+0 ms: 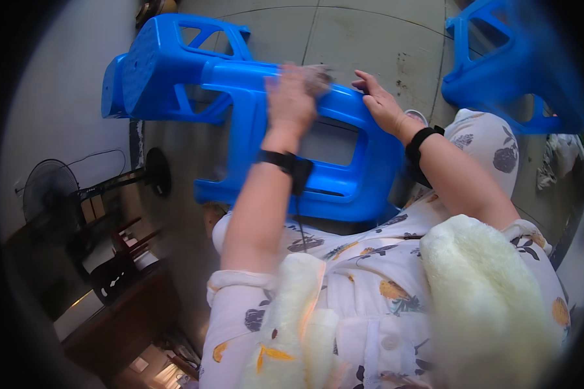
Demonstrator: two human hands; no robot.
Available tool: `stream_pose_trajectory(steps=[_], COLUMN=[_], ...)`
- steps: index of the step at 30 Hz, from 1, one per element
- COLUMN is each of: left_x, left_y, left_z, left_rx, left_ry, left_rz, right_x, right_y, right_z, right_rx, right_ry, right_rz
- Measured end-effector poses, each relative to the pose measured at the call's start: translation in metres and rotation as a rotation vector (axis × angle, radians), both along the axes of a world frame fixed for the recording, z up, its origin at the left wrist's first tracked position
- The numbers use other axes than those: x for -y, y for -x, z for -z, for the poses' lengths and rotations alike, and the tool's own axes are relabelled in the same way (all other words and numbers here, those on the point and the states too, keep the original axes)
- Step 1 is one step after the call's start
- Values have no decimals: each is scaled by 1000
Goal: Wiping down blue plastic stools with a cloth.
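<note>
A blue plastic stool point(384, 165) lies tipped over before my lap, one side with a large opening turned up. My left hand point(292, 102), blurred, presses a greyish cloth point(317, 79) on the stool's far edge. To the right, my right hand point(382, 104) is at the stool's far right corner with its fingers apart. Whether that hand touches the plastic is hard to tell. Black straps go around both my wrists, and the left one carries a small dark box point(301, 175) with a cable.
More blue stools point(143, 73) lie on their sides at the far left. Another blue stool point(511, 73) is at the right, by my knee. A standing fan point(51, 194) is at the left. A pale crumpled bag point(562, 155) lies on the tiled floor point(370, 34).
</note>
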State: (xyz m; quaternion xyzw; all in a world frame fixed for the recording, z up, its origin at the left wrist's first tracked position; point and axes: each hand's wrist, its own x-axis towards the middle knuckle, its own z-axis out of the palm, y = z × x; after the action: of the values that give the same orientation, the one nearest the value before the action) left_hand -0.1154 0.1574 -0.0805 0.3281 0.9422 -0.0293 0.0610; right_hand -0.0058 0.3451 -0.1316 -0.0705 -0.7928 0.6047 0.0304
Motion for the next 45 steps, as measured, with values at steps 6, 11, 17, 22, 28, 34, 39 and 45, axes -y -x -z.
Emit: stream_pose_trajectory(steps=[6,11,17,22,28,34,39,45], left_x=[29,6,-55,-25,49,8,-64,5], left_y=[47,10,-105,-140,-156,-95,-80,-165], left_z=[-6,26,16,13,-14,2,33,22], left_rx=[-148,-88,89,165,565,144,89,282], left_ry=[169,144,34,-79,-53,-33,-139,75], left_rz=[-263,-46,241,591,912,718,127,926], right_x=[-25,-21,-38,-39,-37,-37,-33,-24], right_y=[2,-6,-5,-4,-6,-3,0,1], right_z=[-1,-13,0,22,12,-6,7,-8], right_rx=[618,1079,1099,1118,1111,1089,995,1041], right_ry=[104,497,629,735,678,520,534,635], right_rz=[-8,17,-134,-126,-214,-250,-200,-58])
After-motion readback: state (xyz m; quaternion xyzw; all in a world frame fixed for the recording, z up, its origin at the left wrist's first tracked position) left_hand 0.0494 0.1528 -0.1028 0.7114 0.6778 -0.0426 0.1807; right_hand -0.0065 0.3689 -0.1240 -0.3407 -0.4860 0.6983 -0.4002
